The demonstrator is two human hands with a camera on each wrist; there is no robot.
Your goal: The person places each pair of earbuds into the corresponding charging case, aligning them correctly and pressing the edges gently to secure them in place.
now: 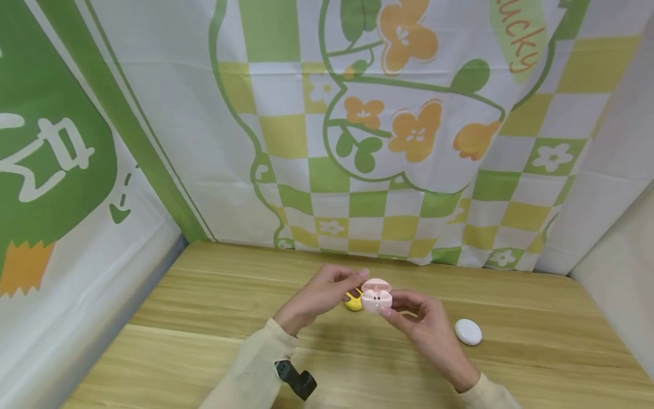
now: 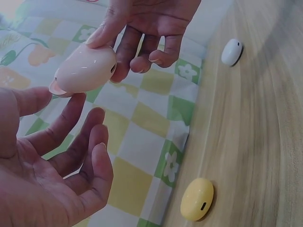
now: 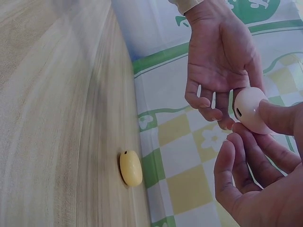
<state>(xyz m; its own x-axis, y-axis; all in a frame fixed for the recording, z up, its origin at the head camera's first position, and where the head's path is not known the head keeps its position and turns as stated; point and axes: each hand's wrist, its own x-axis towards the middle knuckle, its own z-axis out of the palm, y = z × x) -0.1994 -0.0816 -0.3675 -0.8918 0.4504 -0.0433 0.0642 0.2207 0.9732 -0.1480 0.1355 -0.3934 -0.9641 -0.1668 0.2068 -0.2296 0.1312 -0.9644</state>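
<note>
A small pink earbud case (image 1: 376, 302) is held up between the two hands in the head view, its lid (image 1: 376, 284) raised. Earbuds with dark spots show inside it. The right hand (image 1: 426, 326) grips the case from the right, thumb on one side and fingers on the other. From the left, the left hand (image 1: 324, 292) has thumb and index fingertips at the lid's edge, pinching lightly; its other fingers curl loosely in the left wrist view. The case's rounded back (image 2: 87, 68) and dark port slot (image 3: 238, 112) show in the wrist views.
A yellow case (image 1: 353, 301) lies on the wooden table (image 1: 168, 335) behind the left hand. To the right of the right hand lies a white round case (image 1: 468, 332). A patterned cloth (image 1: 327, 199) hangs along the table's back edge. A black device (image 1: 296, 379) sits at the left sleeve.
</note>
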